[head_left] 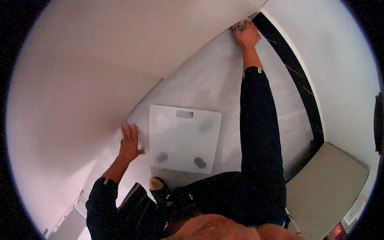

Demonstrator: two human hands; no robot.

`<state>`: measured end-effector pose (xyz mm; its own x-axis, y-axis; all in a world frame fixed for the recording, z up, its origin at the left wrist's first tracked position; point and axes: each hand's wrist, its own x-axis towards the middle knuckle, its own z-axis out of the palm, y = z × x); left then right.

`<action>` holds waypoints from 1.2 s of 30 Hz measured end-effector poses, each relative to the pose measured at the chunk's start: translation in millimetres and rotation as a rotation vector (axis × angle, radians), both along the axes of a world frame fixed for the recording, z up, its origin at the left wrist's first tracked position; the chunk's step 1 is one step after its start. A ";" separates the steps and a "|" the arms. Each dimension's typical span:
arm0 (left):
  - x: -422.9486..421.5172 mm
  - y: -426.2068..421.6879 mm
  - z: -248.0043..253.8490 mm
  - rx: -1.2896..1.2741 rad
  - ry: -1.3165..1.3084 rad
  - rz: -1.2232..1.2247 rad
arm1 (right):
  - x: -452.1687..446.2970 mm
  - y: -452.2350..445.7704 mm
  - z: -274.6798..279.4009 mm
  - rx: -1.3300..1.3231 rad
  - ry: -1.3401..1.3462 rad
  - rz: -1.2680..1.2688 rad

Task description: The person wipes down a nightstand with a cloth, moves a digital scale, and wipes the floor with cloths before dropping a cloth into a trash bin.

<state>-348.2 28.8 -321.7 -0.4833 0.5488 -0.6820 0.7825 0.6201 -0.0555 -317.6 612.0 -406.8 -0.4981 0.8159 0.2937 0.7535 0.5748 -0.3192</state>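
Observation:
My right hand (248, 35) reaches far out to the corner where the wall meets the black skirting. Its fingers are curled over a small mottled dark-and-light thing (237, 26), mostly hidden under the hand; its kind is unclear. My left hand (129, 144) is low beside the pale panel on the left, fingers stretched and thumb apart, holding nothing. Between my arms a white square bathroom scale (184, 138) lies flat on the floor. It has a small display window near its far edge and grey round patches near its corners.
The grey floor (224, 72) narrows toward the far corner. A large pale panel (92, 72) borders it on the left. Black skirting (296, 72) runs under the white wall (336, 52) on the right. A beige box-like piece (328, 188) stands near right, and my foot (156, 184) is close to the scale.

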 end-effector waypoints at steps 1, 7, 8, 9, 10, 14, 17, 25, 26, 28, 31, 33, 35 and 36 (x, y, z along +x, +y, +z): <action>2.0 1.1 2.4 -0.026 -0.008 0.017 | 2.3 1.8 -4.5 0.068 0.041 0.049; 0.0 -45.1 -23.5 0.004 0.003 0.026 | 12.7 -100.1 -10.1 -0.021 0.328 0.567; -1.1 -59.1 -34.1 0.013 0.007 0.014 | 11.8 -129.6 -17.4 -0.013 0.331 0.670; -2.3 -72.4 -44.6 0.012 0.013 0.003 | 10.9 -156.4 -27.7 -0.013 0.339 0.773; -2.0 -88.3 -56.7 0.051 0.024 -0.005 | 12.1 -177.1 -40.8 -0.053 0.328 0.856; 1.5 -72.3 -21.9 0.119 0.021 -0.033 | 87.3 -179.6 -1.3 -0.216 0.298 0.978; -1.0 -67.6 -28.8 0.090 -0.008 -0.023 | 159.1 -194.5 -0.7 -0.302 0.323 0.993; -6.1 -70.3 -77.4 0.080 0.055 -0.169 | 389.6 -363.4 -25.8 -0.448 0.443 0.729; -10.1 -66.0 -74.4 0.077 0.085 -0.183 | 415.2 -391.2 -24.2 -0.442 0.483 0.706; -23.5 -59.2 -61.2 0.007 -0.059 -0.316 | 444.8 -461.2 7.9 -0.506 0.395 0.625; 2.3 -59.8 -5.1 0.093 -0.307 -0.370 | 488.0 -524.4 18.3 -0.603 0.309 0.556; 31.6 -90.2 34.8 0.187 -0.441 -0.301 | 501.9 -549.3 13.8 -0.742 0.348 0.456; 58.9 -159.8 39.2 0.267 -0.469 -0.226 | 490.6 -529.0 37.0 -0.927 0.415 0.244; 77.5 -199.5 39.4 0.266 -0.476 -0.175 | 480.1 -519.0 54.3 -0.997 0.443 0.083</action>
